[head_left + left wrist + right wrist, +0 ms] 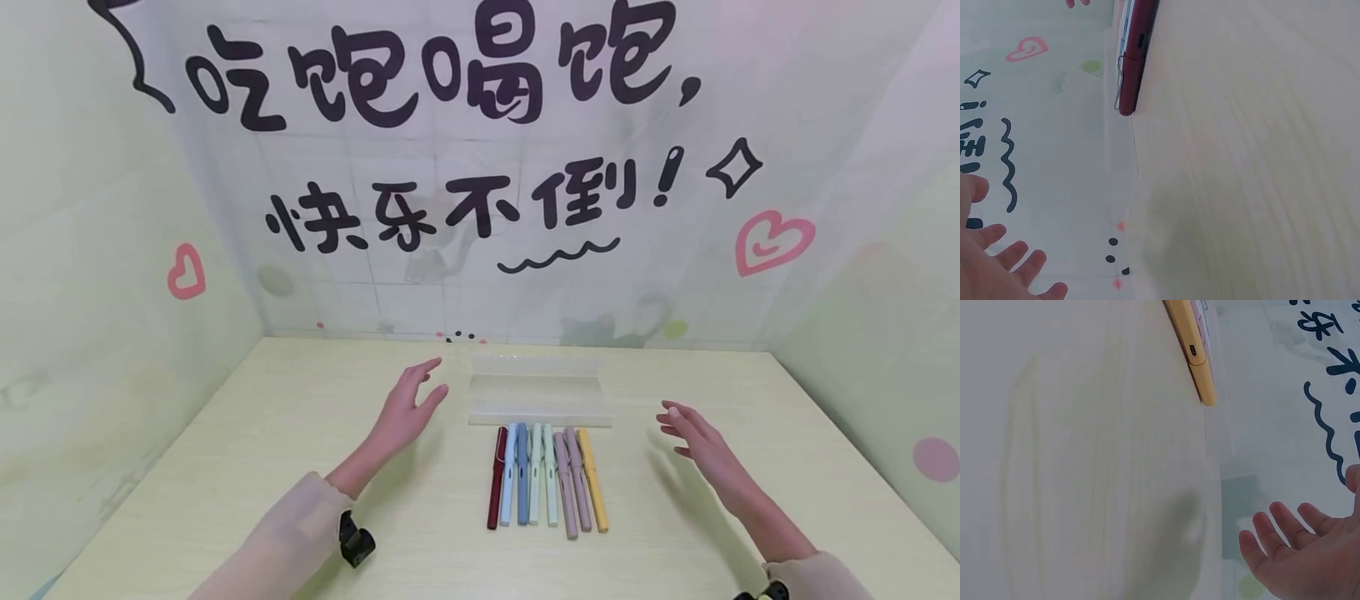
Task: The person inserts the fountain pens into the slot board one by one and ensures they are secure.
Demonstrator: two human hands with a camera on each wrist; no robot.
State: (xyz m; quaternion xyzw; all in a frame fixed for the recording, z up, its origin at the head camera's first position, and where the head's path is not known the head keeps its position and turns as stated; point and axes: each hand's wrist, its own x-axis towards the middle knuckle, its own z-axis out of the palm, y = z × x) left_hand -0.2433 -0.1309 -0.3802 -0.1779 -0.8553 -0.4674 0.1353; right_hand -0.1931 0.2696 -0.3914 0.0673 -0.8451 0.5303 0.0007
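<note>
Several capped pens lie side by side on the table in front of me: a dark red pen (497, 479) at the left end, then light blue, blue (522, 475), mint green (536, 479) and mauve ones, and a yellow pen (594, 483) at the right end. My left hand (405, 412) is held over the table to their left, fingers extended, holding nothing. To their right, my right hand (705, 454) hovers with relaxed fingers and holds nothing. Each wrist view shows spread fingers apart from the dark red pen (1137, 56) and the yellow pen (1191, 350).
Behind the pens stands a clear plastic tray (540, 417), long side toward me. The pale wood table (300, 417) is enclosed by printed cloth walls (450, 308) at the back and sides. A black camera (356, 540) sits on the left wrist.
</note>
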